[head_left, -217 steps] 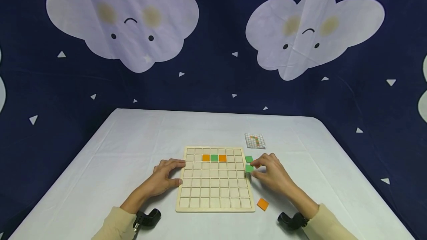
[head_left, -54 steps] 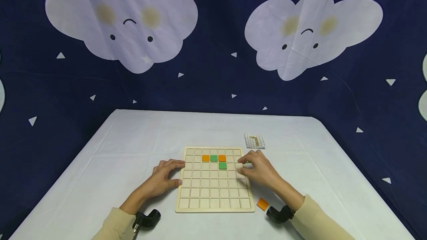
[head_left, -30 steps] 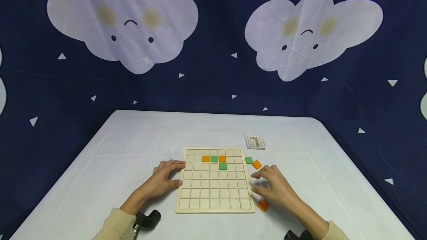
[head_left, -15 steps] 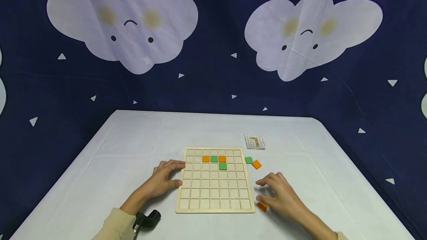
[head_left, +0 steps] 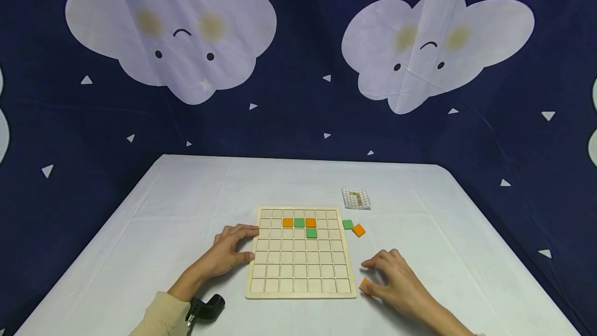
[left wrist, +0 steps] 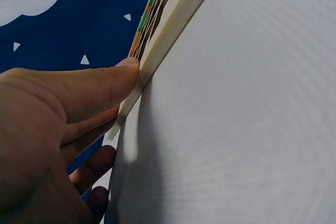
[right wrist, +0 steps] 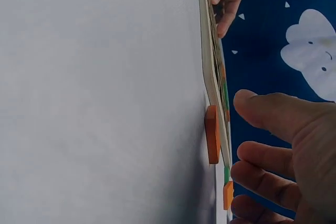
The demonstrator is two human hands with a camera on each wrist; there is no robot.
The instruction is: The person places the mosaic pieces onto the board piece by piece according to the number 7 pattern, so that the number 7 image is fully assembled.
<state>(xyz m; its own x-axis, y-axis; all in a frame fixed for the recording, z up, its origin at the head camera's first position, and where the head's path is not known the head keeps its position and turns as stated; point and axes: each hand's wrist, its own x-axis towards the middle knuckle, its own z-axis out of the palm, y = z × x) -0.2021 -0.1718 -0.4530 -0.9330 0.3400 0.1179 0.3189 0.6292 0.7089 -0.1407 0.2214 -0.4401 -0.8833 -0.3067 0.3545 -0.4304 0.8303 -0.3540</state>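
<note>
A wooden grid board (head_left: 280, 270) lies on the table. Two orange tiles, one of them the orange tile (head_left: 287, 223), flank a green tile (head_left: 299, 223) in its second row. Another green tile (head_left: 311, 233) sits below the right one. My left hand (head_left: 227, 251) rests thumb and fingertips against the board's left edge. My right hand (head_left: 396, 281) hovers over a loose orange tile (head_left: 364, 286) by the board's lower right corner, partly covering it. In the right wrist view, thumb and fingers are spread, apart from that orange tile (right wrist: 212, 136).
A loose green tile (head_left: 347, 224) and an orange tile (head_left: 358, 230) lie beside the board's upper right edge. Behind them is a small pattern card (head_left: 356, 198) showing a coloured grid. A dark blue cloth with clouds (head_left: 303, 123) hangs behind the white table (head_left: 200, 185).
A green tile moved from beside the board into its third row. My right hand then left the board's right side and came down toward the near orange tile. My left hand stayed put.
</note>
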